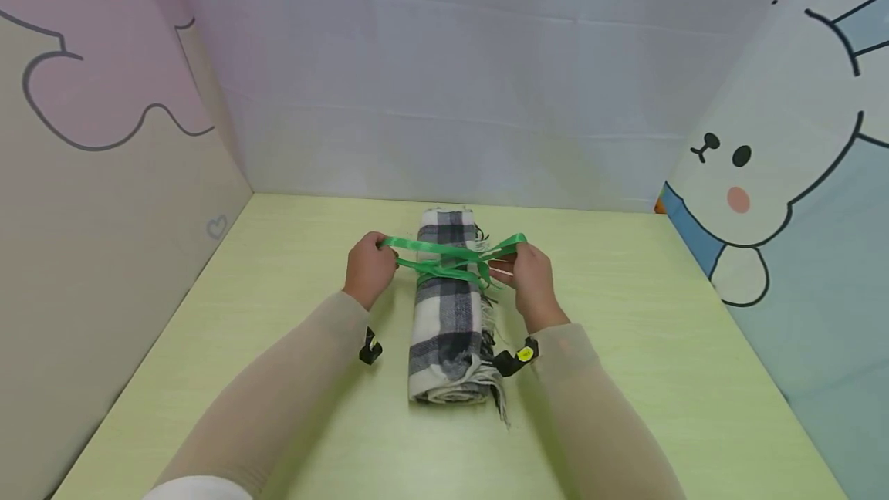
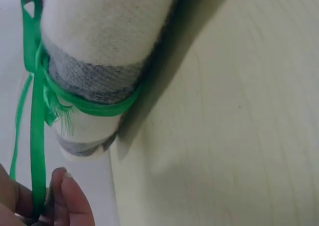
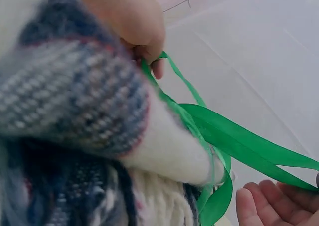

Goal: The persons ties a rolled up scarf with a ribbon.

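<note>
A rolled plaid scarf in white, grey and black lies lengthwise on the table, its fringe along the right side. Green ribbon wraps its upper half, as the left wrist view also shows with a band of ribbon round the roll. At the left of the roll, my left hand pinches a length of ribbon. On the other side my right hand grips another ribbon loop, the strands crossing near the roll's right edge. In the right wrist view, ribbon stretches between both hands.
The pale yellow-green table ends at a white cloth backdrop. Side panels with cartoon drawings stand left and right, including a rabbit. Black wrist straps hang below the sleeves.
</note>
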